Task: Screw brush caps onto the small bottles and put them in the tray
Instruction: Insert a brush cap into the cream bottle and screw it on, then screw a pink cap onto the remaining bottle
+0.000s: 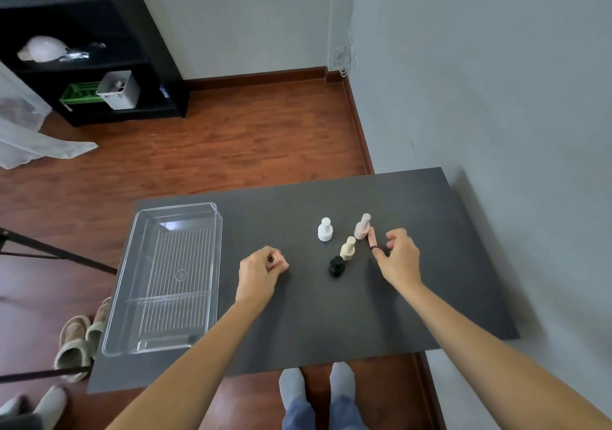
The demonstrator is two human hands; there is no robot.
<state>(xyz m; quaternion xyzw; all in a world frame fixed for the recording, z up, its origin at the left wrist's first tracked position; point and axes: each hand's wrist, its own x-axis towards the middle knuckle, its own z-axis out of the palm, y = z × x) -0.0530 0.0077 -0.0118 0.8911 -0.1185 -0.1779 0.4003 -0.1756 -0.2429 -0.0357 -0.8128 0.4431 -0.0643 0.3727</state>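
Firstly, on the dark table (414,290) we have a clear plastic tray (212,217) at our left, its ribbed floor showing through and nothing that we can make out lying inside it; it sits close to the table's left edge, well apart from the bottles.

Our left hand (260,272) rests on the table just right of the tray, fingers curled tight round a small bottle (271,259); only its dark open neck and a little pinkish body show between thumb and fingers, so the bottle stands uncapped inside our grip.

Our right hand (399,257) lies further right, thumb and forefinger pinching the dark collar of a pink brush cap (371,236); the cap's pink handle sticks out beyond the fingertips toward the far side, tilted, and touches or nearly touches the pale pink bottle (362,227) beside it; we cannot tell which.

Between our two hands stand four capped bottles; a white bottle (325,230) furthest from us, the pale pink one to its right, a cream bottle (347,248) nearer, and a black bottle (336,265) just in front of the cream one, the two touching or almost so.

Beyond the table we see a wooden floor (248,138), a black shelf unit (109,32) and slippers (74,340) at the left.
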